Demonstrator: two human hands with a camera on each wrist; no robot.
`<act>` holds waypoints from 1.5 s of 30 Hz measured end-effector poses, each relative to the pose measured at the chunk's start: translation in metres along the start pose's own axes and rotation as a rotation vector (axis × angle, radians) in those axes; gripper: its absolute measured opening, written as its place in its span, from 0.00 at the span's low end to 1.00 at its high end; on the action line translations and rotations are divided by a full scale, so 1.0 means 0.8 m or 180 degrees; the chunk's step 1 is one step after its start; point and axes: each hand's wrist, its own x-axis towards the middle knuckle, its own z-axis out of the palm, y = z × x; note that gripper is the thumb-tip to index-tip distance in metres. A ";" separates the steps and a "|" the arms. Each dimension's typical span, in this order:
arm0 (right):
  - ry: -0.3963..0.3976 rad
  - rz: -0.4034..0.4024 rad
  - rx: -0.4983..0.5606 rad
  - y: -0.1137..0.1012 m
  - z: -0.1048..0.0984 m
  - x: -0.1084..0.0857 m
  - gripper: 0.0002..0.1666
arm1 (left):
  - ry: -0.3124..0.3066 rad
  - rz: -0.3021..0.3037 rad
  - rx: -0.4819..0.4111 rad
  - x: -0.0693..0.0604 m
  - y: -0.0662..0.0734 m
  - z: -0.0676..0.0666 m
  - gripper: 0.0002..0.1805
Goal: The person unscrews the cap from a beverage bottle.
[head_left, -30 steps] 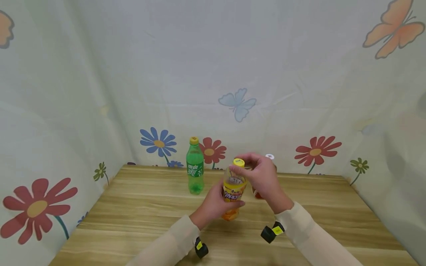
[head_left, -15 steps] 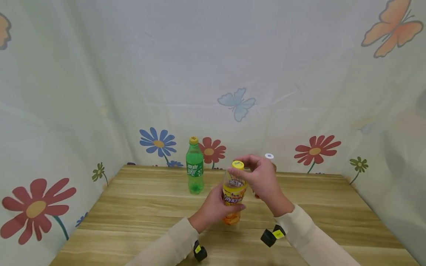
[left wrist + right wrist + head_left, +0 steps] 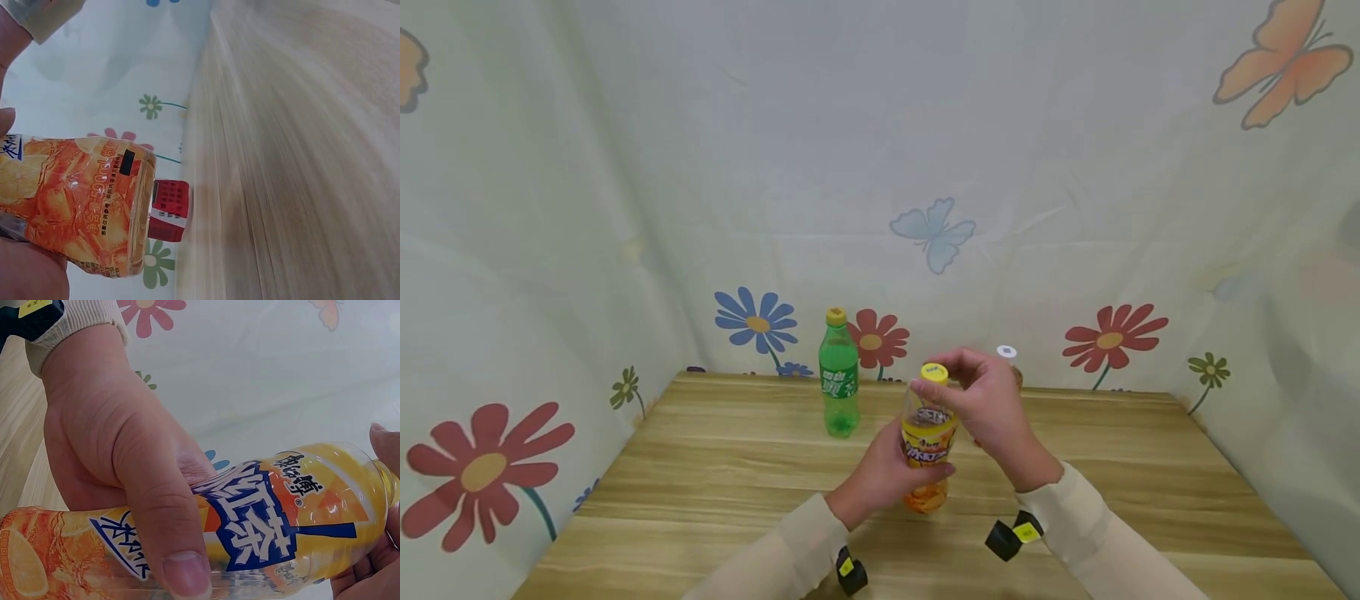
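Orange tea bottle (image 3: 927,446): I see it near upright, slightly tilted, between the person's two hands, its base lifted off the wood below the left fingers.
Left hand (image 3: 887,471): wrapped round the lower label, the thumb (image 3: 169,519) laid across the printed front, the grip no wider than the bottle.
Right hand (image 3: 988,400): at the bottle's top, thumb and fingers narrowed round the yellow cap (image 3: 934,372), whose flat top shows between them.
Green bottle (image 3: 839,379): standing upright beyond the left fingers and off to their left, well apart from them, also topped in yellow.
White-capped bottle (image 3: 1007,352): behind the right fingers, mostly hidden from me by that hand.
Wooden table (image 3: 737,467): spread beneath all the fingers, under both forearms.
Cream sleeves (image 3: 808,537): at both wrists, behind the fingers, each with a small black device (image 3: 852,573) slung under it.
Flowered cloth (image 3: 1045,133): hanging past the fingertips, printed with daisies and butterflies.
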 end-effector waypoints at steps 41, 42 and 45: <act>0.0279 0.0333 0.0009 -0.009 0.002 -0.002 0.25 | 0.0030 0.0013 -0.0032 0.003 0.006 0.004 0.35; 0.0295 0.0331 0.0021 -0.010 0.002 -0.002 0.24 | 0.0030 0.0010 -0.0032 0.002 0.007 0.004 0.35; 0.0334 0.0332 0.0032 -0.010 0.003 -0.002 0.24 | 0.0030 -0.0001 -0.0032 0.002 0.008 0.004 0.35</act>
